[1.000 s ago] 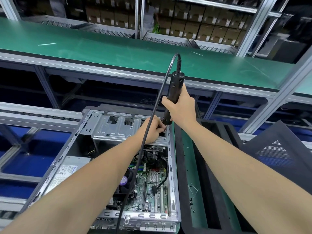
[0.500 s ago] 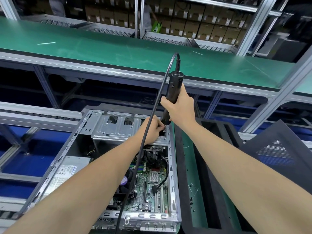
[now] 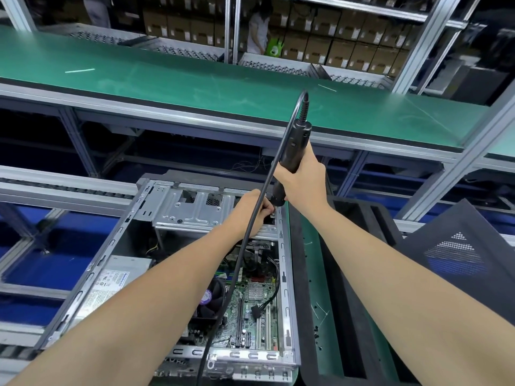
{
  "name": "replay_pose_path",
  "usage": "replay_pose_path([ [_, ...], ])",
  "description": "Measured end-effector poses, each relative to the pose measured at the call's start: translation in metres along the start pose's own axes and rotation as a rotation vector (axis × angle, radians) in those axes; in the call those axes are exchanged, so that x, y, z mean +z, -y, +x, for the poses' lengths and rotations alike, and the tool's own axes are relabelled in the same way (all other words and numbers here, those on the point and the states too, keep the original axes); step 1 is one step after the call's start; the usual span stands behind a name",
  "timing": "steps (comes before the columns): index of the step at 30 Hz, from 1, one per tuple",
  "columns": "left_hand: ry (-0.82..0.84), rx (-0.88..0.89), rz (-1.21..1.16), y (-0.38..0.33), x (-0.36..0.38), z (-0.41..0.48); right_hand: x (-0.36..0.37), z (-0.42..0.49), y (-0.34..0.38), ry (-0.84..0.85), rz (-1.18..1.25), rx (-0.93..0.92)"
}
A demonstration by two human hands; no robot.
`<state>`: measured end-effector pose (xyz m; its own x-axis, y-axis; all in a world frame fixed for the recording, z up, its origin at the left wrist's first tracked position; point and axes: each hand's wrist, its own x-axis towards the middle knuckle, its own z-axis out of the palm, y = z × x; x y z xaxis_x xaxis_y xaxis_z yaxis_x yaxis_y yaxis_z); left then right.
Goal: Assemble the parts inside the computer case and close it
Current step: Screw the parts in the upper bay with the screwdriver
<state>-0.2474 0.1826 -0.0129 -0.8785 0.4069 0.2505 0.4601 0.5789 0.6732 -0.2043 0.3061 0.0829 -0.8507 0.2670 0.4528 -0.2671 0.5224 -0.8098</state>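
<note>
An open computer case (image 3: 285, 274) lies flat below me, with the green motherboard (image 3: 256, 310) and power supply (image 3: 111, 285) exposed. Its metal drive cage (image 3: 195, 210) sits at the far end. My right hand (image 3: 302, 182) grips a black electric screwdriver (image 3: 295, 146), held upright with its tip at the cage's far right corner. My left hand (image 3: 252, 213) rests on the cage with fingers pinched at the screwdriver's tip; whatever it pinches is too small to tell. The screwdriver's black cable (image 3: 237, 263) runs down across the case.
A black foam tray (image 3: 342, 302) with a green mat and small loose screws lies right of the case. The dark perforated side panel (image 3: 459, 254) leans at far right. A green conveyor shelf (image 3: 167, 82) spans the back, with a person among stacked cartons behind it.
Both hands and the screwdriver stay at the cage's right corner; the screwdriver has shifted only very slightly.
</note>
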Motion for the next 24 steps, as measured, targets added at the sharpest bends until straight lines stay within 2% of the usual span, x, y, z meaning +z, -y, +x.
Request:
replay_pose_path([
  [24,0.029,-0.008,0.038,-0.012,-0.008,-0.006,0.004,0.002,-0.001,-0.005,0.029,-0.013],
])
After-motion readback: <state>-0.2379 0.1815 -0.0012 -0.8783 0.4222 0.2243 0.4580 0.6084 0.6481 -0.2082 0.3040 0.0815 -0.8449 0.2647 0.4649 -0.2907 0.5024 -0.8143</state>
